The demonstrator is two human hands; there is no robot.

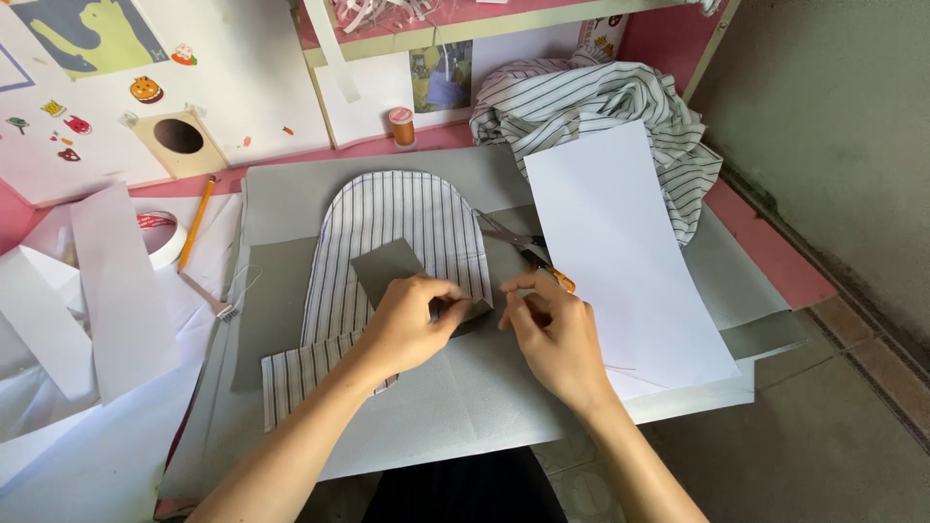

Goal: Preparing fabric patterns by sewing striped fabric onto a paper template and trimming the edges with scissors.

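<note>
The left hand [407, 324] and the right hand [552, 329] work side by side at the near middle of the counter [775, 257]. The left grip is narrow: thumb and fingertips pinch the near right corner of a small grey card piece [387, 266]. The right grip is also narrow, fingertips drawn together just beside that corner; whether they hold anything cannot be told.

The grey card piece lies on a rounded striped cloth piece [387, 218], which lies flat on a large grey sheet [465, 397].

Handling, as judged:
- Grey card piece: light, thin, fairly stiff; it likely creases if bent. Take it by an edge or corner.
- Striped cloth piece: light, soft, limp; it probably shifts and wrinkles easily. Press it flat with the palm, or lift it at two points along the edge.

Scissors [523, 247] lie just far of the right hand, partly under a white paper sheet [620, 252]. A crumpled striped cloth [591, 107] sits at the far right. A tape roll [160, 237] and a pencil [197, 221] lie at the left.
</note>
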